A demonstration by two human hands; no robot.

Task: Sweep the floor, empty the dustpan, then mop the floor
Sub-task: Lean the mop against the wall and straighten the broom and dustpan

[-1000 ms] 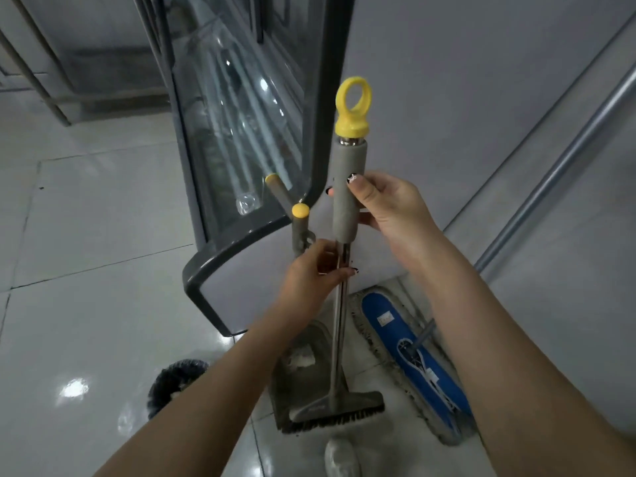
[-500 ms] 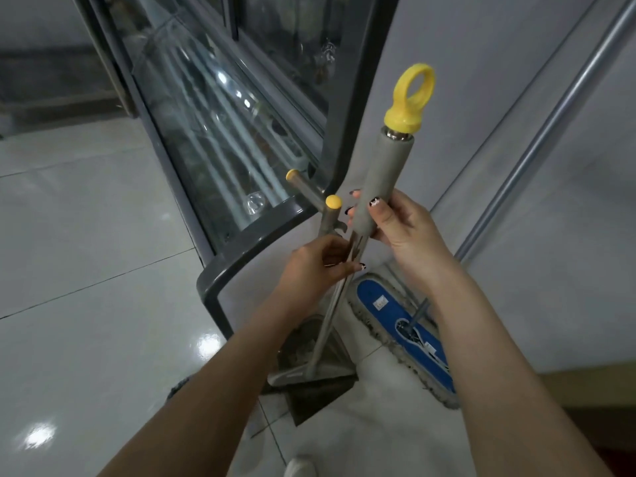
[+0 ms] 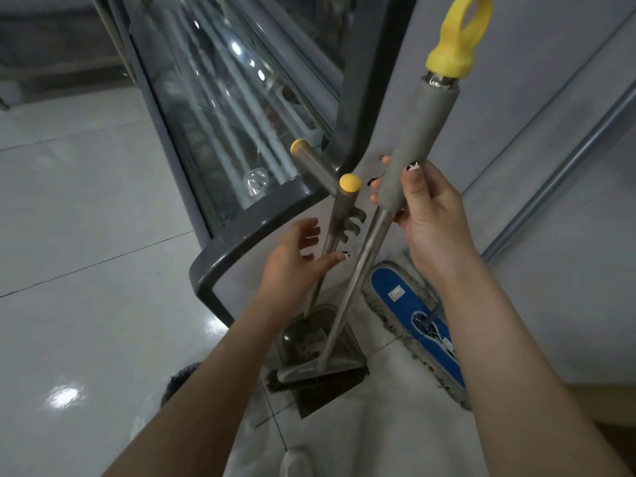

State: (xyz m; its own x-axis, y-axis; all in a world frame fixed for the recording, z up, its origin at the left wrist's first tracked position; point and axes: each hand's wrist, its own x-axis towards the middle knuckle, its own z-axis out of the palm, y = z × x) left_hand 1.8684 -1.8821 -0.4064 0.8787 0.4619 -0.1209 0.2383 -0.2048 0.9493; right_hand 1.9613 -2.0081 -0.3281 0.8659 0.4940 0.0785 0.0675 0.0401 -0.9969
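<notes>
since the head view is all i get, i read everything from there. the right hand [image 3: 430, 218] is grasping the broom [image 3: 416, 142] low on its grey grip, thumb across the front and fingers wrapped behind, with the pole tilted so its yellow ring [image 3: 457, 36] leans up to the right. the bristle head [image 3: 320, 375] sits on the floor [image 3: 86, 235] across the mouth of the dustpan [image 3: 309, 335]. the left hand [image 3: 292, 259] is released: fingers and thumb spread either side of the dustpan's shaft [image 3: 329, 241], not closed round it, and i can't tell whether the thumb touches the metal. the dustpan stands on the floor at the foot of the glass display case [image 3: 241, 132], and there looks to be dirt in its pan. the blue mop [image 3: 409, 315] lies flat on the floor just to the right, beside the wall.

i judge this as the very start: separating broom from dustpan before any sweeping. what worries me is that nothing holds the dustpan. if the broom is pulled away while its pole or head catches the clip prongs [image 3: 354, 222] on the shaft, the dustpan could tip and spill what is in it. swinging the tilted broom leftwards could knock the glass. the mop is close to where the person stands, so a step to the right might land on it.
</notes>
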